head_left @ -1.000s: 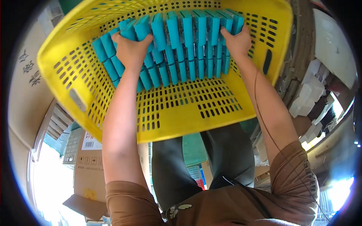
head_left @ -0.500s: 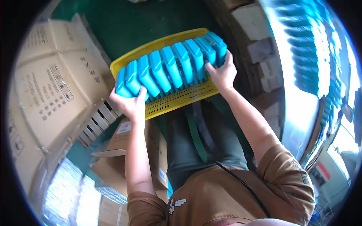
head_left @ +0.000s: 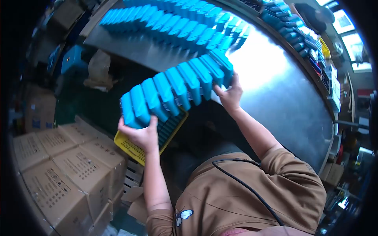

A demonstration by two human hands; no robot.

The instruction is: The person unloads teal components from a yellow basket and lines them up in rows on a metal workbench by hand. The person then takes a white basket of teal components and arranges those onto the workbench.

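Note:
A slanted row of several blue blocks [head_left: 173, 88] hangs in the air, squeezed between my two hands. My left hand [head_left: 142, 133] grips the row's lower left end, thumb on the near side. At the upper right end my right hand [head_left: 230, 93] presses on the last blocks, fingers partly hidden behind them. Below and behind the held row is a yellow basket [head_left: 132, 150] with more blue blocks inside, partly covered by my left hand and the row. The far right end of the row overlaps the metal table's edge in view.
Rows of similar blue blocks [head_left: 177, 27] stand on a shiny metal table [head_left: 275, 82] ahead and to the right. Stacked cardboard boxes [head_left: 71, 169] are at the lower left. More blue items [head_left: 289, 29] lie beyond the table, near a dark round object [head_left: 311, 17].
The row of blocks has come up out of the basket between both hands. The view has turned toward the metal table, and the basket now lies lower, behind the row.

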